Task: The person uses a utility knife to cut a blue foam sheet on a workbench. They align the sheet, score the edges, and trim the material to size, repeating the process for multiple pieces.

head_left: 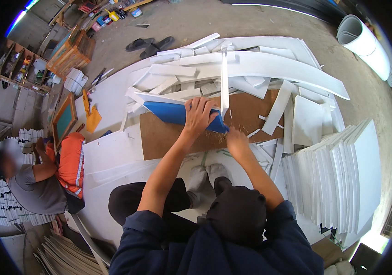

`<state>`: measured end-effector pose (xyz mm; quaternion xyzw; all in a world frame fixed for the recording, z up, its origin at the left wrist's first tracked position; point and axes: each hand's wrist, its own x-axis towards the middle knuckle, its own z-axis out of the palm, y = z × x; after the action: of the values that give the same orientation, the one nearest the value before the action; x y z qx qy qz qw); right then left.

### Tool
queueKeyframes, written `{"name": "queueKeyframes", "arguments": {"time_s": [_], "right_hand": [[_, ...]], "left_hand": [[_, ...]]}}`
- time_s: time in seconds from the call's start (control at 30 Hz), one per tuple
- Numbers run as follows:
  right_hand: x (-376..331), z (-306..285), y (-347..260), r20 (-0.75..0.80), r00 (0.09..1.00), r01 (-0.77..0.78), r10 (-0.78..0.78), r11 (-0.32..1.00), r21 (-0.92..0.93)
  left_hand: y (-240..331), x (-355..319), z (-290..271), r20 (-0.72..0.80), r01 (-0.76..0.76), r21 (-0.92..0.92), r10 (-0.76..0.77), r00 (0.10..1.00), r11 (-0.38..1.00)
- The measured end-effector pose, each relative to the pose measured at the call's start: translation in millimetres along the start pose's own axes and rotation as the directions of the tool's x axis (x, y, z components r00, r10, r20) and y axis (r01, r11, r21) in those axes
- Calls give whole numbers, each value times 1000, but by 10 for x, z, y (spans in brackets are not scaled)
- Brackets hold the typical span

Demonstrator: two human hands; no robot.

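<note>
Fingers of the left hand (199,117) are pressing flat, spread, on the blue sheet (170,113) lying across the brown board (159,137). Right hand (236,140) is closing at the sheet's near corner; whether it is gripping a tool cannot be told. Judgement: keeping left-hand pressure firm, fingertips clear of the edge.

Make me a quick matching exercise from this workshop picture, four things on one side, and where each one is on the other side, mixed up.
Things:
1. blue sheet
2. brown board
3. stack of white panels
4. pair of sandals

Places:
A. on the bare floor beyond the white offcuts
B. under the left hand
C. at the person's right
D. lying flat beneath the blue sheet

Pairs: 1-B, 2-D, 3-C, 4-A
</note>
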<state>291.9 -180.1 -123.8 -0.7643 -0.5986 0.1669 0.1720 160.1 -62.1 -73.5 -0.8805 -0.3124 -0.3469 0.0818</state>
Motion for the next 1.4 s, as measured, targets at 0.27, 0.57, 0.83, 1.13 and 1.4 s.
{"name": "queueKeyframes", "arguments": {"time_s": [0.27, 0.57, 0.83, 1.13, 1.4], "right_hand": [[-101, -40, 85, 53, 956, -285, 289, 871, 401], [540, -269, 43, -183, 720, 204, 670, 48, 978], [405, -984, -331, -221, 970, 117, 97, 614, 780], [565, -950, -503, -114, 993, 95, -21, 714, 694], [744, -226, -225, 342, 921, -388, 187, 361, 848]], "left_hand": [[-216, 144, -24, 69, -60, -23, 61, 996, 998], [-161, 542, -276, -47, 83, -60, -86, 995, 995], [-59, 687, -528, -109, 115, -141, -131, 985, 983], [-305, 628, -746, -53, 174, -75, -178, 983, 982], [-1707, -735, -746, 304, 649, 71, -636, 709, 758]]}}
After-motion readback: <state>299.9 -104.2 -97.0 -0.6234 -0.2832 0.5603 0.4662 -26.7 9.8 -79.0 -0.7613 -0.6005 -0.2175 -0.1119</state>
